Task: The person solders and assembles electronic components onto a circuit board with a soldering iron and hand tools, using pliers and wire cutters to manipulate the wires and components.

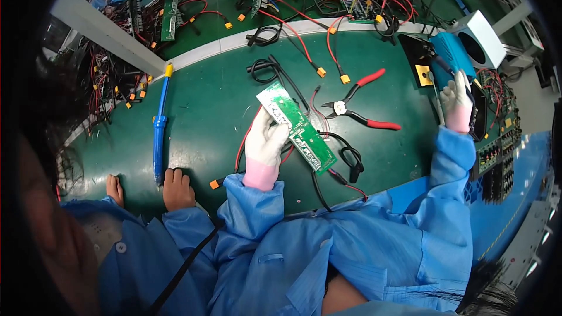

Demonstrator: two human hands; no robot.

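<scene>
My left hand (266,143), in a white glove with a pink cuff, grips a long green circuit board (304,134) tilted above the bench. Red and black wires (350,155) hang from the board; one lead ends in an orange connector (216,184). Far to the right, my right hand (457,104), gloved the same way, has its fingers closed round what looks like a soldering iron (443,65), beside a yellow sponge (424,75). Cutting pliers (340,107) with red handles lie open on the bench between my hands.
A blue solder sucker (158,140) lies left on the green bench (205,93), near a co-worker's bare hand (178,189). Wired boards (172,16) are heaped behind the rail. A blue box (452,52) and a white housing (479,41) stand at right, near more boards (497,152).
</scene>
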